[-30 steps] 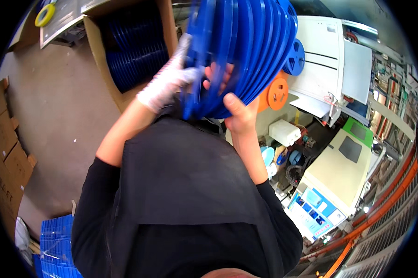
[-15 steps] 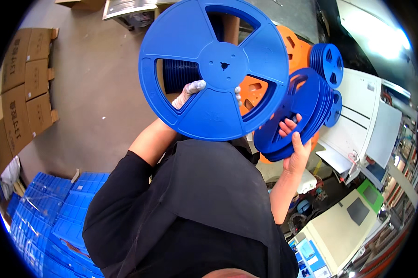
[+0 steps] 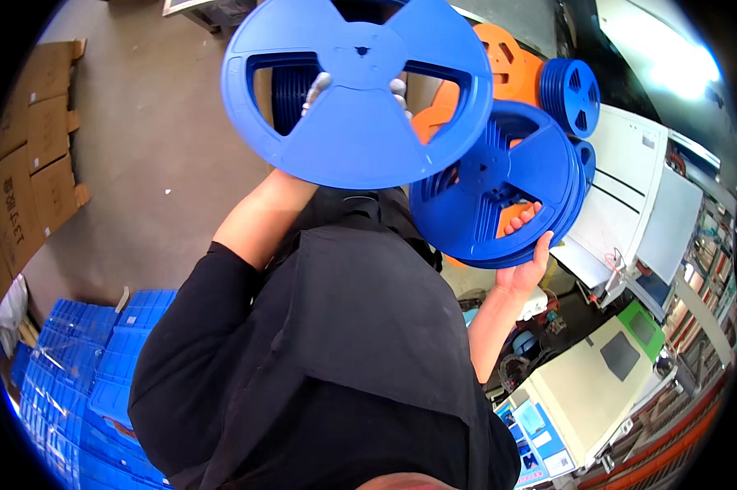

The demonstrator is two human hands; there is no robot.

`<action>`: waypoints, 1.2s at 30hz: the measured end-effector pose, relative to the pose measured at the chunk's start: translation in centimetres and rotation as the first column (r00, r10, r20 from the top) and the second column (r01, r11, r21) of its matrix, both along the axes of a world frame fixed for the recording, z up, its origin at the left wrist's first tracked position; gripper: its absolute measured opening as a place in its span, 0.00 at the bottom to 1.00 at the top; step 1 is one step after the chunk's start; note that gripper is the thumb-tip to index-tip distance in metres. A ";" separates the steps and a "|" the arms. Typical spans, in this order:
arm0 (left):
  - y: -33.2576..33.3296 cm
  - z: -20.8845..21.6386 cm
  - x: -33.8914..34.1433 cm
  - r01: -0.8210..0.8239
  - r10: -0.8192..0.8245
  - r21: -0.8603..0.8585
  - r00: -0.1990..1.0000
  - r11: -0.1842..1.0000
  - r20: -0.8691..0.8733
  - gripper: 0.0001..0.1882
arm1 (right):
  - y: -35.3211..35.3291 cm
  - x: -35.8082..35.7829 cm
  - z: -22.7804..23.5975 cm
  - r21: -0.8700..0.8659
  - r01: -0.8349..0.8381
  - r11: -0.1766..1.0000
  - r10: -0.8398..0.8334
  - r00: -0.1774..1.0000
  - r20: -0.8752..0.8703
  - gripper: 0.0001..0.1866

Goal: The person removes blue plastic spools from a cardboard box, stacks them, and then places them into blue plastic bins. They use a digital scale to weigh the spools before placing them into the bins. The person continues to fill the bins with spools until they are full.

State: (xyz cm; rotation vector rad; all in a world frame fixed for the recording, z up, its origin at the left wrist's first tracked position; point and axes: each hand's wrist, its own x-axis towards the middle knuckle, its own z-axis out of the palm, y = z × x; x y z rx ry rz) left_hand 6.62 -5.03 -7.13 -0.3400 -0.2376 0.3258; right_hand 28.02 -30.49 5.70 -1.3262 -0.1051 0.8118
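The left hand is gloved and mostly hidden behind a blue reel; its fingertips come through the windows on both sides of the lower solid sector, clasping that sector from behind. This hold appears to keep the flange flat toward the wearer, with the weight near the hub. Whether further reels lie behind the front one cannot be told. The bare right hand grips a stack of blue reels, fingers passed through a window and thumb on the outer rim. This pinch probably keeps the layers together; the stack sits tilted, just beside the first reel and lower. Behind the left reel, a carton shows through the left window, holding dark blue reels on edge, apparently for close packing. Orange reels and a smaller blue stack stand beyond the right hand. Brown cartons are piled at far left; their contents are hidden. Blue crates are stacked at lower left, contents not discernible.
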 end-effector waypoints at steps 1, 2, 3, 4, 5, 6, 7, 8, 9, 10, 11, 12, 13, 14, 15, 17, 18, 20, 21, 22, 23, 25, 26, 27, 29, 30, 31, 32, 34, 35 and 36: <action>0.1 0.6 -0.3 -0.009 0.009 0.005 0.998 1.000 -0.058 0.41 | -0.1 0.0 0.2 0.061 0.006 0.998 -0.005 1.000 -0.015 0.28; 0.3 1.1 -0.4 -0.012 0.013 0.013 0.994 1.000 -0.108 0.41 | -0.4 0.2 0.4 0.110 0.007 0.994 -0.007 1.000 -0.005 0.30; 0.3 1.1 -0.7 -0.013 0.016 0.020 0.987 1.000 -0.158 0.40 | -0.4 -0.1 0.4 0.115 0.048 0.992 -0.049 0.999 0.004 0.31; 0.2 0.4 -1.1 -0.018 0.019 0.005 0.985 1.000 -0.174 0.40 | -0.8 0.3 0.3 0.163 0.042 0.986 -0.039 0.999 -0.022 0.33; 0.4 -0.3 -1.9 -0.025 0.024 -0.001 0.980 1.000 -0.200 0.40 | -1.3 0.7 -0.3 0.220 0.034 0.975 -0.022 0.998 -0.057 0.35; 0.5 -0.3 -2.7 -0.022 0.031 0.041 0.971 0.999 -0.238 0.40 | -1.9 1.0 -0.5 0.277 0.039 0.960 -0.024 0.998 -0.059 0.35; 0.8 0.1 -3.7 -0.020 0.043 0.084 0.960 0.996 -0.278 0.40 | -2.3 1.1 -0.6 0.333 0.040 0.942 -0.020 0.998 -0.063 0.36; 0.9 0.3 -4.8 -0.058 0.084 0.107 0.960 0.993 -0.266 0.40 | -2.3 1.2 -0.8 0.384 0.072 0.920 -0.030 0.993 -0.116 0.36; 1.0 0.3 -5.4 -0.092 0.121 0.126 0.961 0.988 -0.248 0.40 | -2.5 1.2 -0.8 0.452 0.075 0.889 -0.010 0.989 -0.146 0.35; 1.3 0.0 -5.9 -0.143 0.170 0.168 0.972 0.975 -0.161 0.43 | -2.8 1.3 -0.9 0.497 0.081 0.864 0.009 0.984 -0.176 0.34; 1.6 -0.2 -6.2 -0.196 0.214 0.202 0.974 0.960 -0.075 0.45 | -3.2 1.5 -0.9 0.539 0.091 0.837 0.028 0.978 -0.207 0.33; 1.9 -0.3 -6.8 -0.202 0.230 0.221 0.967 0.954 -0.111 0.44 | -3.4 1.7 -0.8 0.555 0.104 0.825 0.028 0.974 -0.224 0.33; 2.3 -0.2 -7.7 -0.210 0.253 0.251 0.955 0.945 -0.156 0.43 | -3.4 1.9 -1.2 0.577 0.119 0.808 0.037 0.967 -0.252 0.33; 2.5 -0.3 -8.2 -0.220 0.276 0.273 0.943 0.937 -0.187 0.41 | -3.3 2.0 -1.2 0.595 0.127 0.794 0.045 0.963 -0.265 0.32; 2.6 -0.3 -8.3 -0.245 0.314 0.303 0.927 0.921 -0.206 0.43 | -2.9 2.0 -1.1 0.605 0.123 0.786 0.058 0.961 -0.271 0.33; 2.6 0.1 -9.2 -0.298 0.405 0.370 0.878 0.880 -0.256 0.45 | -1.8 1.9 -1.6 0.630 0.151 0.762 0.082 0.942 -0.325 0.33; 2.4 0.7 -9.2 -0.271 0.373 0.389 0.903 0.880 -0.214 0.48 | -1.3 2.1 -1.6 0.625 0.135 0.769 0.087 0.946 -0.311 0.33; 1.8 2.6 -8.7 -0.186 0.375 0.398 0.796 0.898 -0.475 0.46 | -0.1 1.9 -1.3 0.599 0.133 0.789 0.069 0.951 -0.301 0.33; 1.3 3.3 -8.4 -0.143 0.370 0.393 0.713 0.908 -0.595 0.45 | 0.7 1.7 -1.1 0.584 0.132 0.801 0.062 0.952 -0.300 0.33; 1.2 3.6 -7.6 -0.091 0.378 0.428 0.654 0.899 -0.655 0.40 | 1.5 1.4 -0.9 0.607 0.064 0.792 0.097 0.968 -0.230 0.34; 1.1 3.9 -7.1 -0.037 0.385 0.452 0.589 0.891 -0.710 0.36 | 2.4 0.7 -0.4 0.573 0.000 0.819 0.108 0.982 -0.153 0.34; 0.7 3.9 -5.0 0.043 0.447 0.534 0.491 0.845 -0.748 0.23 | 4.1 -0.4 0.3 0.494 -0.132 0.859 0.146 0.989 0.011 0.32; 0.2 3.3 -4.3 0.086 0.430 0.537 0.501 0.839 -0.751 0.20 | 4.7 -1.4 0.3 0.426 -0.135 0.895 0.122 0.991 0.058 0.36; 0.0 3.5 -3.3 0.230 0.554 0.686 0.441 0.691 -0.706 0.18 | 5.7 -2.5 0.7 0.314 -0.203 0.927 0.161 0.975 0.155 0.37; -1.6 2.7 -1.6 0.160 0.242 0.425 0.624 0.891 -0.743 0.16 | 8.2 -5.2 1.7 0.076 -0.306 0.949 0.265 0.905 0.332 0.40; -2.1 2.5 -0.7 0.175 0.159 0.353 0.654 0.919 -0.739 0.17 | 9.3 -6.7 1.7 0.044 -0.343 0.938 0.306 0.885 0.351 0.41; -2.8 2.5 -0.1 0.201 0.182 0.403 0.656 0.893 -0.732 0.18 | 10.4 -8.5 2.0 0.015 -0.401 0.916 0.374 0.867 0.329 0.42; -3.5 2.4 0.8 0.220 0.202 0.446 0.662 0.868 -0.721 0.19 | 10.8 -9.7 1.1 -0.026 -0.462 0.887 0.436 0.814 0.384 0.43; -4.4 2.6 1.8 0.234 0.207 0.476 0.680 0.848 -0.703 0.22 | 11.2 -10.6 0.9 -0.110 -0.559 0.822 0.548 0.720 0.426 0.45; -4.6 2.8 1.9 0.233 0.195 0.475 0.696 0.849 -0.691 0.23 | 11.6 -10.6 1.4 -0.149 -0.601 0.785 0.601 0.683 0.414 0.45; -4.6 2.9 1.9 0.228 0.184 0.470 0.710 0.853 -0.680 0.24 | 11.7 -10.5 1.0 -0.110 -0.630 0.769 0.613 0.677 0.408 0.43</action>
